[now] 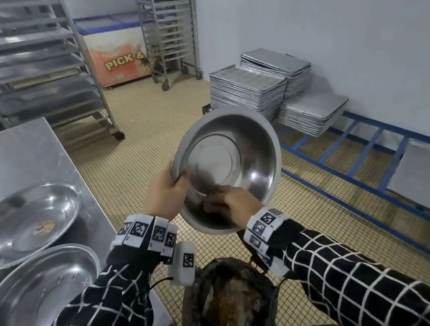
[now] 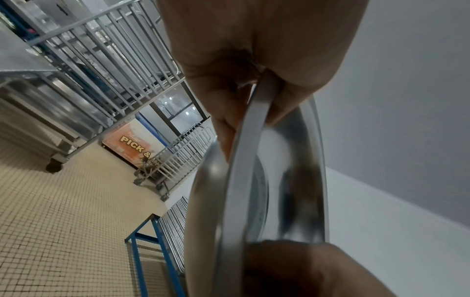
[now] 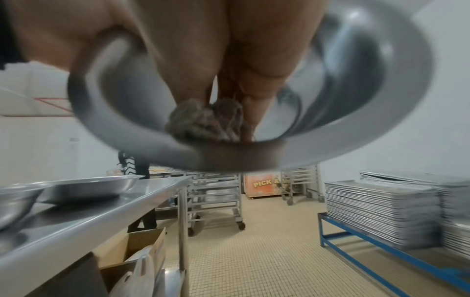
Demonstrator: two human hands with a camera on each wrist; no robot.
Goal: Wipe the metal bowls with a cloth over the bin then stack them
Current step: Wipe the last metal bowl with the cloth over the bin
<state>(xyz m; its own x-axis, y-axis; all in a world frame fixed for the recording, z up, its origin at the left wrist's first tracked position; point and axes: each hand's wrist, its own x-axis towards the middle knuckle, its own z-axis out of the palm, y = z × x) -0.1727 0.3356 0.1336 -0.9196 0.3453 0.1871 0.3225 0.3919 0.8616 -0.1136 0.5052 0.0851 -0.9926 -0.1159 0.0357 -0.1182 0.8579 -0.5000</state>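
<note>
A round metal bowl [image 1: 231,161] is held tilted in the air, its inside facing me, above the bin [image 1: 233,301]. My left hand [image 1: 168,191] grips its left rim, thumb inside and fingers behind; the left wrist view shows the bowl's rim [image 2: 244,156] pinched edge-on. My right hand [image 1: 232,203] presses a dark grey cloth [image 1: 209,203] against the bowl's lower inner wall. In the right wrist view the bunched cloth [image 3: 206,120] sits at the fingertips inside the bowl [image 3: 356,100]. Two more metal bowls, one farther [image 1: 26,222] and one nearer [image 1: 37,298], lie on the steel table.
The steel table [image 1: 17,157] runs along my left, its edge close to the bin. The bin is lined with a dark bag holding brown waste. Stacked baking trays [image 1: 251,90] sit on a low blue frame [image 1: 367,157] at right. Wheeled tray racks [image 1: 39,64] and a chest freezer [image 1: 118,59] stand beyond.
</note>
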